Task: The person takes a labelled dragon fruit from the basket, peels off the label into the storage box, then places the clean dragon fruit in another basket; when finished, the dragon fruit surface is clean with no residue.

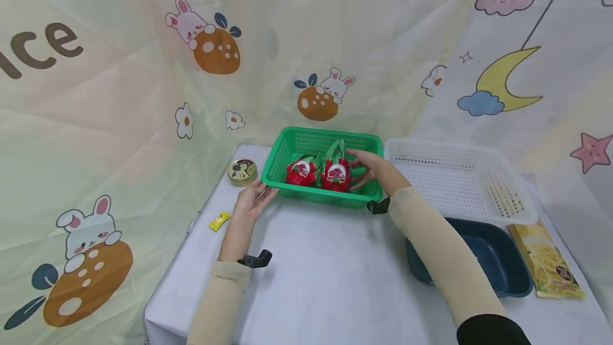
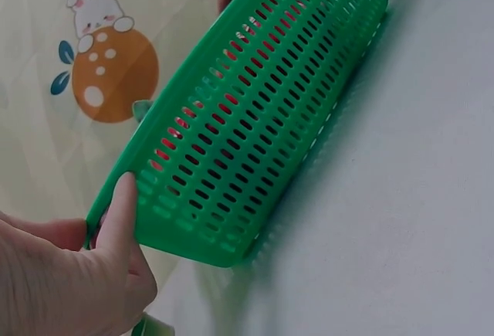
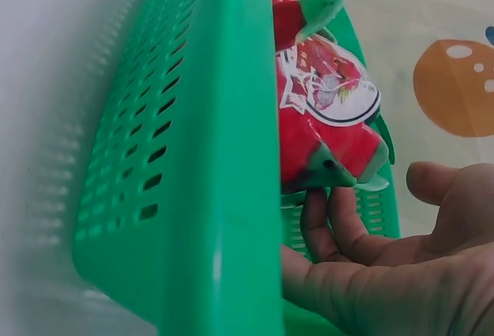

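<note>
A green perforated basket (image 1: 325, 192) stands at the back of the table. My left hand (image 1: 254, 199) pinches its rim at the front left corner, and the left wrist view shows that hand (image 2: 85, 274) with a finger along the outer wall. Two red dragon fruits with green tips and round white labels sit in the basket, a left one (image 1: 301, 171) and a right one (image 1: 336, 173). Beside the right one, my right hand (image 1: 373, 169) reaches over the basket's right end. In the right wrist view its loosely bent fingers (image 3: 351, 224) are right below that fruit (image 3: 332, 147).
A round tin (image 1: 242, 172) and a yellow wrapped candy (image 1: 220, 221) lie left of the basket. To the right are a white perforated basket (image 1: 440, 185), a dark blue tub (image 1: 498, 260) and a yellow packet (image 1: 548, 262). A printed cloth (image 1: 268, 31) hangs behind the table.
</note>
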A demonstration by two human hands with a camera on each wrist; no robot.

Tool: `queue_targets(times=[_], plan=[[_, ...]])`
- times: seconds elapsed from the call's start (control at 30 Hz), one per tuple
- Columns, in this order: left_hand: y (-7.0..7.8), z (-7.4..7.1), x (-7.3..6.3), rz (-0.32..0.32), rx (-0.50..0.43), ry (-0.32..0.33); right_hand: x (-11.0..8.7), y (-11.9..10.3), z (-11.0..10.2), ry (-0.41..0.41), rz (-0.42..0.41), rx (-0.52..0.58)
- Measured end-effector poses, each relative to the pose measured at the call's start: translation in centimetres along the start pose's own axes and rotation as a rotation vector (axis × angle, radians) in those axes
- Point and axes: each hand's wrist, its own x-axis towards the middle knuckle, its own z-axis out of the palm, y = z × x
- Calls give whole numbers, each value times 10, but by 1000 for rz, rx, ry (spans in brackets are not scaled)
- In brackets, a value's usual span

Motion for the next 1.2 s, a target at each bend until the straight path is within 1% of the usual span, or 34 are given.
queue_targets(times=[0.23, 0.33, 0.5, 0.57, 0.63, 0.77, 0.97, 1.03, 1.2], plan=[[-1, -5, 3, 2, -2, -23, -4, -1, 2, 16, -10, 24], [-1, -7, 4, -2, 13, -23, -6, -1, 5, 33, -32, 22], [0, -6, 4, 8, 20, -36, -6, -4, 13, 97, -127, -79], [-1, -5, 5, 12, 19, -38, -4, -5, 15, 115, -131, -113], [-1, -5, 5, 11, 20, -36, -1, -4, 15, 123, -117, -125], [-1, -5, 4, 7, 29, -33, 4, -2, 15, 116, -86, -90], [0, -5, 5, 1, 23, -30, 3, -3, 16, 91, -52, -53], [1, -6, 5, 0, 21, -29, 4, -4, 17, 84, -59, -54], [1, -7, 5, -4, 19, -26, 8, -4, 18, 66, -111, -16]])
